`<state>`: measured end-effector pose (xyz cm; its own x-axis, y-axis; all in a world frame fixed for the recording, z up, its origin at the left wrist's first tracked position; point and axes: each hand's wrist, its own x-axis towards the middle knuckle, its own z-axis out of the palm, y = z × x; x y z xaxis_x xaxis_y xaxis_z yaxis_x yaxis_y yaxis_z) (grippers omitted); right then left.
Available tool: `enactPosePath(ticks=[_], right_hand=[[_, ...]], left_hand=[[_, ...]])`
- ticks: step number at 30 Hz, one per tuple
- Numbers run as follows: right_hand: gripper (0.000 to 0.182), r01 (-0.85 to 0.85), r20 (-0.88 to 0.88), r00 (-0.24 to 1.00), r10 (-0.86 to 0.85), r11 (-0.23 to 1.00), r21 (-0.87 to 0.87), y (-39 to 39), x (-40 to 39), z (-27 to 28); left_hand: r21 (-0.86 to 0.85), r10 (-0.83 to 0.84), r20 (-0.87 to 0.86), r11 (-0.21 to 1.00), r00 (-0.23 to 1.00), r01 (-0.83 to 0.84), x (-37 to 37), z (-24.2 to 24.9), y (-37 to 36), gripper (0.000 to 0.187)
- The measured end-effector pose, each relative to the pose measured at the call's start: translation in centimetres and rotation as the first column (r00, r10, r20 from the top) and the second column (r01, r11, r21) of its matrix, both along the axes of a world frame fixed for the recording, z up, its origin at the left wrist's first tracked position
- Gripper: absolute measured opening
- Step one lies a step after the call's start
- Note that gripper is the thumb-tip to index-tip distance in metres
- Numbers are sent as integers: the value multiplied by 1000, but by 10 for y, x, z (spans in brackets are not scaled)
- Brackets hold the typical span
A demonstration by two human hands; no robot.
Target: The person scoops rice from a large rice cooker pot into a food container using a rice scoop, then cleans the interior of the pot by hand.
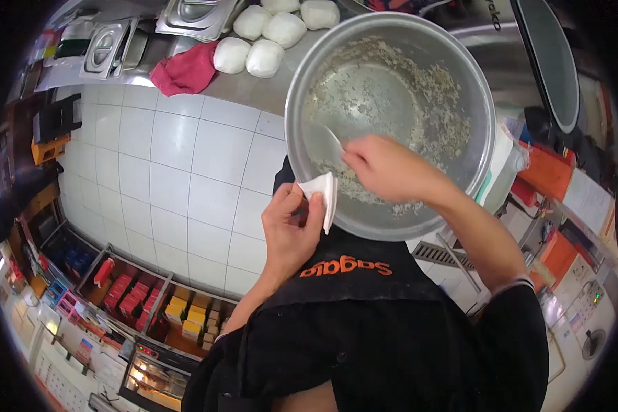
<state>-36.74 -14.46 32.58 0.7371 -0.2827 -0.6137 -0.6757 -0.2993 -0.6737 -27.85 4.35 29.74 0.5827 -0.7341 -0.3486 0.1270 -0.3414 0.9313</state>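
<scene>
Orange lettering point(347, 266) on my blk apron point(391, 281) is upside down, reads approx "Sagaia", last letters unsure. Top R, lettering ending "yako" point(494, 15) is cut off, so can't get the full word. Labels on the boxes point(185, 312) lower L are too small to read.

My L hand point(290, 223) is up at the near-L rim of the big metal pot point(489, 130), thumb & fingers pinching a folded white cloth point(321, 189) (maybe paper, can't tell). My R arm bends in over the rim; R hand point(384, 165) is inside, fingers curled tight round a utensil point(334, 139), spoon-like, handle mostly hidden in my grip. Ricelike grains point(453, 89) cling round the pot's wall & bottom, some hidden under my R hand. White bundles point(284, 29) & a red cloth point(185, 69) sit on the counter point(271, 89), L of the pot; top bundles cut off.
</scene>
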Motion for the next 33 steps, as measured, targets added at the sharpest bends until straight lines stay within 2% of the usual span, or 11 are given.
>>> enactPosePath(ticks=[2, 4, 7, 10, 13, 16, 19, 23, 26, 28, 33], right_hand=[[25, -50, 47, 998, 48, 998, 43, 4, 2, 10], [24, 40, -4, 999, -41, 992, -119, 9, 17, -4], [23, 121, 58, 992, -115, 986, -114, 6, 17, -57], [24, 138, 25, 990, -140, 988, 66, -3, 8, 10], [25, 169, 30, 985, -167, 978, -123, -3, 31, -41], [25, 171, 101, 982, -162, 981, -88, -8, 9, -64], [25, 177, 90, 980, -175, 984, -14, -8, 13, 15], [26, 213, 59, 977, -205, 959, -188, -10, 23, -65], [24, 79, -23, 997, -79, 997, -23, -12, 3, -20], [26, -221, 92, 972, 215, 974, 56, -5, -17, 18], [25, -156, -91, 984, 153, 988, -20, 6, 6, -55]], left_hand=[[11, 12, -59, 1000, 998, -12, 3, 5, -2, 11], [5, -3, -146, 1000, 989, 4, 5, 4, -2, 12], [43, -52, -135, 997, 989, 59, 7, 5, 2, 13], [57, -10, -165, 998, 986, 20, 9, 8, -3, 10], [35, -43, -172, 998, 984, 49, 8, 6, -4, 8], [6, 2, -133, 1000, 991, -1, 2, 4, 0, 7], [41, -34, -65, 998, 997, 37, 9, 4, -2, 7], [15, -69, -53, 997, 996, 70, 8, 3, -4, 7], [35, -5, -102, 999, 995, 9, 6, 4, -2, 7], [26, 21, -110, 1000, 994, -18, 7, 9, -6, 8], [59, -61, -76, 996, 995, 65, 8, 8, -1, 9]])
